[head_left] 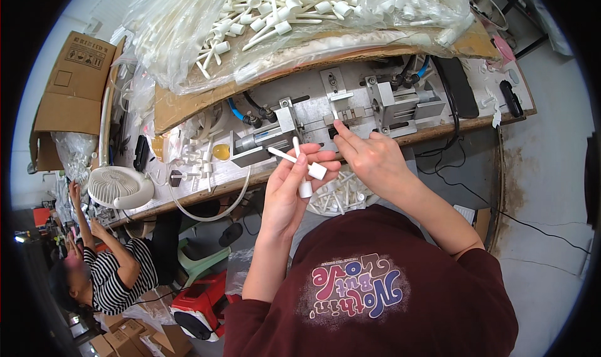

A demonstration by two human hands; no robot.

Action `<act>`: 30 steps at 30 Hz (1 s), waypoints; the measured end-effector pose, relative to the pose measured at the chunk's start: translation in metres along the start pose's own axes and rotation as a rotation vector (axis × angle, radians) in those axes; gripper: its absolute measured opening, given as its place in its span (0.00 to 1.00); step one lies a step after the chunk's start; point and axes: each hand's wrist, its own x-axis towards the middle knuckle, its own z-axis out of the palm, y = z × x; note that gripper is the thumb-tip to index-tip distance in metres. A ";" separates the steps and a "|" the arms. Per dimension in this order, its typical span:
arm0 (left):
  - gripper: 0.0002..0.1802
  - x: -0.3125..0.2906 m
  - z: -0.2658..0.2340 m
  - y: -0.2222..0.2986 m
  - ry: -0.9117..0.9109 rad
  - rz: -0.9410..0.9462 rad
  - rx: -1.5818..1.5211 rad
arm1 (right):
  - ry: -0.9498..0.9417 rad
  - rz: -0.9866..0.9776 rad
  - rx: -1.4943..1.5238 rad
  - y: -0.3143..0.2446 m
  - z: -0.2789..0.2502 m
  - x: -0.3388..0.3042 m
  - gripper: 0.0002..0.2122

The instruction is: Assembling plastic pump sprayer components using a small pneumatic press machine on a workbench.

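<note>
My left hand point(289, 191) is closed around two white plastic caps with thin stems. One stemmed cap point(317, 170) lies across the fingers, its stem pointing left; the other cap point(305, 189) sits lower in the palm, stem up. My right hand point(372, 160) reaches over the middle of a metal clamping fixture point(358, 115). Its index finger is stretched out, with the tip at a small white piece point(335, 115) in the fixture; the other fingers are partly bent. Metal slides with cylinders, a left one point(266, 138) and a right one point(407, 103), flank the fixture.
A plastic-lined heap of white stemmed caps point(275, 19) rests on cardboard behind the fixture. More caps point(341, 193) lie below the bench edge. A white fan point(121, 187) stands at left, near a person in a striped shirt point(125, 275). Black cables hang at right.
</note>
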 end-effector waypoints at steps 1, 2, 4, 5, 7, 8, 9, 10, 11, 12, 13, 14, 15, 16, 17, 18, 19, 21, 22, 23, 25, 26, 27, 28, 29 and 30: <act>0.16 0.001 -0.004 -0.003 0.006 0.036 0.003 | 0.054 0.004 0.085 0.001 -0.002 0.001 0.13; 0.16 0.002 -0.007 -0.006 0.011 0.071 0.007 | 0.107 0.008 0.170 0.002 -0.004 0.002 0.12; 0.16 0.004 -0.012 -0.010 0.031 0.058 0.041 | 0.168 -0.001 0.358 0.002 -0.016 0.007 0.12; 0.15 0.005 -0.014 -0.012 0.042 0.051 0.058 | 0.176 -0.012 0.461 0.000 -0.028 0.007 0.12; 0.15 0.003 -0.020 -0.014 0.014 -0.018 0.202 | 0.213 -0.043 0.624 -0.005 -0.034 0.003 0.17; 0.16 0.004 -0.017 -0.016 0.000 -0.062 0.240 | 0.209 -0.072 0.606 -0.007 -0.033 0.002 0.17; 0.16 0.004 -0.009 -0.018 -0.021 -0.084 0.186 | 0.209 -0.097 0.586 -0.010 -0.031 0.002 0.17; 0.17 0.004 -0.001 -0.019 -0.041 -0.107 0.132 | 0.208 -0.123 0.566 -0.011 -0.030 0.002 0.17; 0.17 0.005 -0.002 -0.020 -0.064 -0.126 0.107 | 0.200 -0.114 0.602 -0.011 -0.030 0.001 0.16; 0.17 0.005 -0.003 -0.020 -0.085 -0.145 0.083 | 0.192 -0.088 0.646 -0.010 -0.030 0.000 0.15; 0.17 0.006 -0.004 -0.020 -0.106 -0.163 0.059 | 0.185 -0.062 0.690 -0.008 -0.030 -0.003 0.15; 0.17 0.006 -0.002 -0.020 -0.081 -0.153 0.069 | 0.176 -0.037 0.734 -0.006 -0.031 -0.005 0.15; 0.18 0.005 0.001 -0.020 -0.057 -0.143 0.079 | 0.180 0.028 0.710 -0.004 -0.031 -0.007 0.14; 0.18 0.005 0.003 -0.020 -0.032 -0.132 0.088 | 0.183 0.092 0.687 -0.001 -0.030 -0.009 0.14; 0.18 0.005 -0.004 -0.022 -0.033 -0.088 0.136 | 0.186 0.155 0.663 0.001 -0.030 -0.009 0.14; 0.18 0.007 -0.013 -0.022 -0.036 -0.045 0.185 | 0.202 0.140 0.603 0.002 -0.027 -0.010 0.14; 0.18 0.007 -0.019 -0.022 -0.037 -0.002 0.234 | 0.218 0.125 0.544 0.003 -0.021 -0.010 0.14; 0.19 0.002 -0.021 -0.021 -0.030 -0.011 0.205 | 0.246 0.048 0.410 0.005 -0.005 -0.011 0.13; 0.20 0.000 -0.018 -0.019 -0.027 -0.016 0.190 | 0.219 0.023 0.328 0.005 0.000 -0.013 0.13; 0.20 -0.001 -0.015 -0.017 -0.039 -0.029 0.164 | 0.193 -0.002 0.246 0.004 0.004 -0.014 0.12; 0.24 -0.004 -0.008 -0.012 -0.055 -0.046 0.114 | 0.154 -0.026 0.125 0.003 0.006 -0.010 0.12; 0.27 -0.006 -0.002 -0.010 -0.062 -0.023 0.132 | 0.140 -0.018 0.085 0.001 0.006 -0.007 0.11; 0.30 -0.009 0.005 -0.008 -0.070 -0.001 0.150 | 0.126 -0.010 0.045 0.000 0.004 -0.004 0.11; 0.34 -0.010 0.008 -0.007 -0.077 0.021 0.168 | 0.109 -0.008 0.055 -0.001 0.003 -0.001 0.10; 0.39 -0.011 0.005 -0.005 -0.154 0.022 0.115 | 0.092 -0.006 0.065 -0.001 0.001 0.002 0.09; 0.38 -0.012 0.006 -0.003 -0.147 0.053 0.135 | 0.077 -0.004 0.072 0.000 0.000 0.005 0.09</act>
